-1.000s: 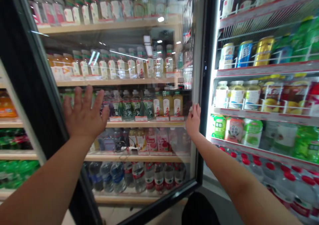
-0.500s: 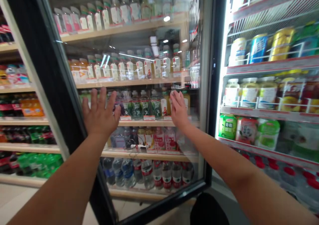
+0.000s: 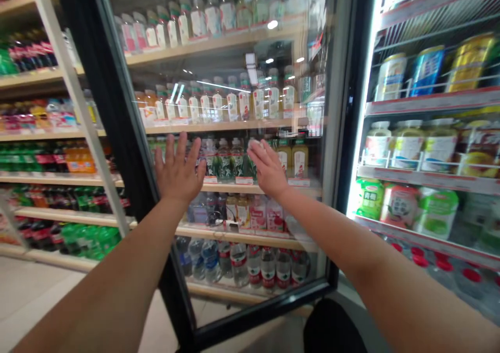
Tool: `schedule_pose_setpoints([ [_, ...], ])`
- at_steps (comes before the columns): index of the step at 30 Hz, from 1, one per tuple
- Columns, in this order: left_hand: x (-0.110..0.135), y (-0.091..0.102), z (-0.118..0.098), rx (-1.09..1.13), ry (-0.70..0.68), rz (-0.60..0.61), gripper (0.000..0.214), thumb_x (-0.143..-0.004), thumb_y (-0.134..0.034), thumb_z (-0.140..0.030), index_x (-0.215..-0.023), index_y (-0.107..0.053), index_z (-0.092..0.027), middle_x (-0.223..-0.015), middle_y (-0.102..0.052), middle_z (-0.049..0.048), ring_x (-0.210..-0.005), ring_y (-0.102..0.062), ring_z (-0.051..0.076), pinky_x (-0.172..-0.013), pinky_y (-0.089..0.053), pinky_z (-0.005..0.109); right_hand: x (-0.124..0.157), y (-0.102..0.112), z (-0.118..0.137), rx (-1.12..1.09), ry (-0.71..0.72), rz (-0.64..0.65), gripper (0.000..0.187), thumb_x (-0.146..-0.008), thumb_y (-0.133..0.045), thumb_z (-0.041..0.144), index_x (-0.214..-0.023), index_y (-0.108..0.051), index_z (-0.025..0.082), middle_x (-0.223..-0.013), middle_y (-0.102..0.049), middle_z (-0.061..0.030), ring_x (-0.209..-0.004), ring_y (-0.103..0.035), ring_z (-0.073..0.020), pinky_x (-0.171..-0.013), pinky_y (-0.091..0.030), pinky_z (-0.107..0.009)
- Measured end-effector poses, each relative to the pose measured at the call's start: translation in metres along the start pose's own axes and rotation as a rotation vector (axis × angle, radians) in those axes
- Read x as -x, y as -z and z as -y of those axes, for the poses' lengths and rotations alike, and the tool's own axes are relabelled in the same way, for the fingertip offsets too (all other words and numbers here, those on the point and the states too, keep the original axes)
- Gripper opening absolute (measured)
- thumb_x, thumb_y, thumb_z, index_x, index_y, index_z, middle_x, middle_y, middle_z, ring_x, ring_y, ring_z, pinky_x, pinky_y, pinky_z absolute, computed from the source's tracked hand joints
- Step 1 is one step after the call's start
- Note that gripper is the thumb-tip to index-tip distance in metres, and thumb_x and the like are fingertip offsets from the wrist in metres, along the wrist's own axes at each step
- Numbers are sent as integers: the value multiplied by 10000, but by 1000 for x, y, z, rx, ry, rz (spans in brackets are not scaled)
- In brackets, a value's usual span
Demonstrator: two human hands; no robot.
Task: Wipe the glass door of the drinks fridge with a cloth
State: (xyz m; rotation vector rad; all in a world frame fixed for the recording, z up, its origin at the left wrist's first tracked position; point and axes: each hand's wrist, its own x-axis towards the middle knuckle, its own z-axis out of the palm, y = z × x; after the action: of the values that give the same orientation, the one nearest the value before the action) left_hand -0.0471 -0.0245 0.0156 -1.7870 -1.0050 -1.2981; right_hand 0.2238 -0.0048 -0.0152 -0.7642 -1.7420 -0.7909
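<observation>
A glass cooler door [image 3: 242, 56] in a black frame [image 3: 117, 113] stands ajar in front of me. My left hand [image 3: 177, 172] lies flat on the glass near the frame's left side, fingers spread. My right hand [image 3: 267, 168] also presses flat on the glass, a little to the right of the left one. Neither hand holds anything. Through the glass I see shelves of bottles [image 3: 226, 103].
The open cooler at the right has lit shelves with cans [image 3: 425, 72], jars [image 3: 406, 145] and green bottles [image 3: 369, 199]. Store shelving with soda bottles [image 3: 47, 160] runs along the left. Pale floor tiles [image 3: 35, 295] lie below left.
My right hand left the door's right edge and moved left onto the glass. The door has swung rightward toward the cooler, and both hands have shifted right with it.
</observation>
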Motion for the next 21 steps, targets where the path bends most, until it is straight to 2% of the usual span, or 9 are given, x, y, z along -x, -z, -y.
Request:
schedule_pose_setpoints([
  [3, -21, 11, -7, 13, 76, -28, 605, -1026, -374, -509, -1507, -549, -186, -1660, -362, 75, -1564, -229, 378, -1254, -136, 630, 22, 0, 5, -28, 174, 188, 646, -906, -461, 41, -1509, -544, 259, -1587, -495, -20, -1580, -283, -227, -1292, -327, -497],
  [5, -49, 15, -15, 78, 134, -46, 677, -1006, -332, -556, -1535, -503, -171, -1681, -316, 54, -1574, -172, 394, -1244, -85, 633, 14, 4, -2, -48, 256, 264, 673, -867, -482, 23, -1485, -567, 277, -1578, -507, -8, -1563, -325, -223, -1280, -347, -499],
  [7, -79, 15, -25, 120, 137, -70, 733, -980, -308, -582, -1573, -435, -172, -1714, -229, 10, -1590, -95, 388, -1256, -9, 611, -14, 9, -13, -54, 232, 201, 666, -865, -456, 4, -1455, -593, 281, -1581, -504, 3, -1559, -333, -224, -1279, -347, -510],
  [10, -109, 3, -44, 92, 74, -64, 716, -971, -334, -505, -1604, -381, -174, -1732, -151, -13, -1605, -33, 342, -1288, 40, 588, -57, 12, -24, -48, -24, -99, 651, -907, -376, 2, -1459, -580, 282, -1610, -462, 6, -1588, -261, -238, -1292, -315, -565],
  [12, -112, -8, -55, 60, 39, -22, 699, -975, -380, -430, -1623, -351, -170, -1735, -127, 6, -1610, 4, 328, -1302, 67, 595, -63, 10, -23, -36, -134, -224, 627, -942, -351, 30, -1486, -548, 272, -1623, -440, -10, -1602, -215, -250, -1296, -298, -589],
  [13, -109, -13, -59, 45, 26, -3, 694, -979, -400, -401, -1632, -335, -175, -1735, -118, 15, -1610, 19, 327, -1304, 81, 600, -58, 9, -20, -29, -121, -225, 613, -954, -354, 47, -1494, -540, 271, -1618, -447, -16, -1602, -214, -252, -1298, -299, -584],
  [16, -98, -22, -64, 17, 14, -4, 674, -1001, -426, -363, -1645, -312, -201, -1735, -100, 32, -1610, 31, 330, -1304, 90, 613, -40, 9, -17, -14, 85, -75, 579, -960, -401, 82, -1476, -557, 293, -1573, -510, -1, -1574, -295, -234, -1295, -337, -522],
  [18, -95, -23, -62, 9, 13, -8, 662, -1016, -422, -362, -1647, -309, -198, -1734, -97, 52, -1609, 28, 337, -1301, 79, 623, -42, 12, -24, -13, 161, -31, 575, -941, -423, 86, -1453, -577, 297, -1551, -535, 8, -1551, -344, -230, -1289, -355, -508],
  [21, -95, -24, -58, -1, -22, 3, 660, -1021, -410, -330, -1656, -282, -206, -1733, -108, 49, -1611, 21, 325, -1304, 78, 611, -69, 19, -39, 8, -5, -187, 602, -907, -395, 73, -1446, -578, 267, -1559, -519, -10, -1560, -322, -262, -1296, -314, -568],
])
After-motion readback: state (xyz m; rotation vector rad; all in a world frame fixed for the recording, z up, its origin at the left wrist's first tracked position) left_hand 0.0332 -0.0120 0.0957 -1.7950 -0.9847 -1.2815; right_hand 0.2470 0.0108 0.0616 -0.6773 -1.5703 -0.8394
